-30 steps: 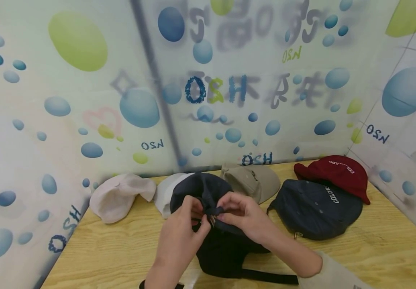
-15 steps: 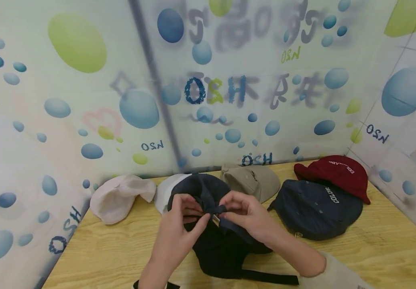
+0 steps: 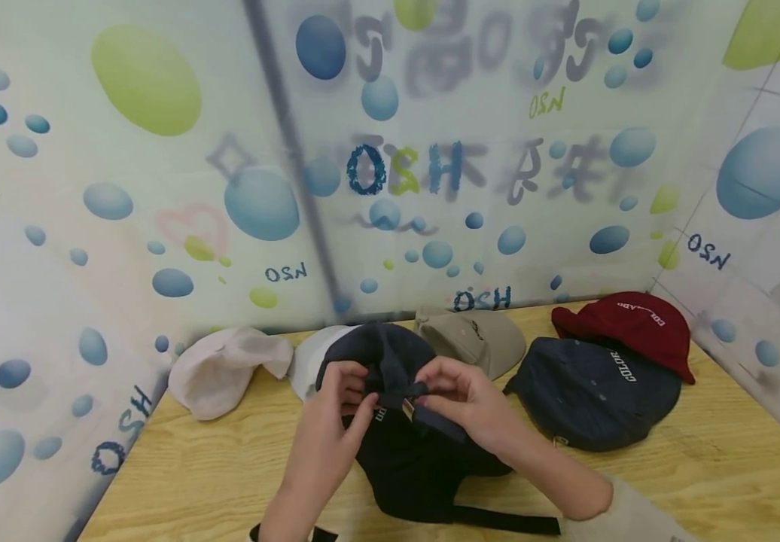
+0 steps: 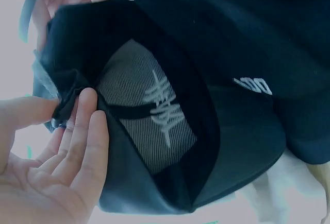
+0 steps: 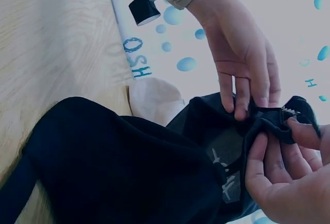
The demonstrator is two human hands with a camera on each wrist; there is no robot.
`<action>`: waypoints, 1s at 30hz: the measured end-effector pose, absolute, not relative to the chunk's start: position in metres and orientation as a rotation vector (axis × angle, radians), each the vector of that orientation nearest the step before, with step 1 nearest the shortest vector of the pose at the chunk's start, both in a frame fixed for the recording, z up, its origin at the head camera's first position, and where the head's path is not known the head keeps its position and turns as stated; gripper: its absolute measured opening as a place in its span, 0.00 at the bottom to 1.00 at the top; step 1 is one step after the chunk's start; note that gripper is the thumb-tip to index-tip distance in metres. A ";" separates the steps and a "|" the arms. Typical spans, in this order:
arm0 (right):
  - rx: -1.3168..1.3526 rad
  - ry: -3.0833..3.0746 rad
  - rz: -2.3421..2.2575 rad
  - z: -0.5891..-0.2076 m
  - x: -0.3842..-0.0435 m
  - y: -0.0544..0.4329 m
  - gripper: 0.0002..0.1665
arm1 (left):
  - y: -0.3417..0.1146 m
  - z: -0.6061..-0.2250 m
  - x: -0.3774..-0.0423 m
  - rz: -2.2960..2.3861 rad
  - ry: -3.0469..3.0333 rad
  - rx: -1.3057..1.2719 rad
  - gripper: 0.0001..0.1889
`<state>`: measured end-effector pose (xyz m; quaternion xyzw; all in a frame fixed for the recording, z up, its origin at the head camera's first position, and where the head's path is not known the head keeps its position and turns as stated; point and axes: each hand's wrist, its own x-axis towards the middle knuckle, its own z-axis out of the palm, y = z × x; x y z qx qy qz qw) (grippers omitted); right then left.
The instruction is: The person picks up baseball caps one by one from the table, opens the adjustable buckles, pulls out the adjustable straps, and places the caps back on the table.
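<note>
Both hands hold a dark navy baseball cap (image 3: 406, 348) by its back strap, with the inside of the crown showing in the left wrist view. My left hand (image 3: 325, 436) pinches the strap between thumb and fingers. On the strap's other side, my right hand (image 3: 474, 406) pinches the fabric beside a small metal buckle (image 3: 409, 409). White stitching (image 4: 164, 110) shows inside the cap. Under the hands lies a black cap (image 3: 417, 478), its loose strap (image 3: 505, 519) stretching right along the table. Fingers partly hide the buckle.
On the wooden table (image 3: 180, 474), a pale pink cap (image 3: 210, 373) and a white cap (image 3: 305, 369) lie at left. A beige cap (image 3: 492, 342) is behind. Another navy cap (image 3: 600, 395) and a dark red cap (image 3: 634, 327) overlap at right. A printed curtain (image 3: 397, 248) stands behind.
My left thumb and fingers have shifted left along the strap, away from the buckle. The buckle shows more plainly, and the right hand has moved slightly right.
</note>
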<state>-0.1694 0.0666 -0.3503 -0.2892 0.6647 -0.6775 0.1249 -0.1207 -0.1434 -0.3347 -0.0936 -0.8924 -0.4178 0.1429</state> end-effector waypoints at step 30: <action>-0.781 1.925 -1.943 -0.332 -0.166 0.091 0.14 | -0.180 -0.313 -0.116 -1.024 -2.531 -0.208 0.13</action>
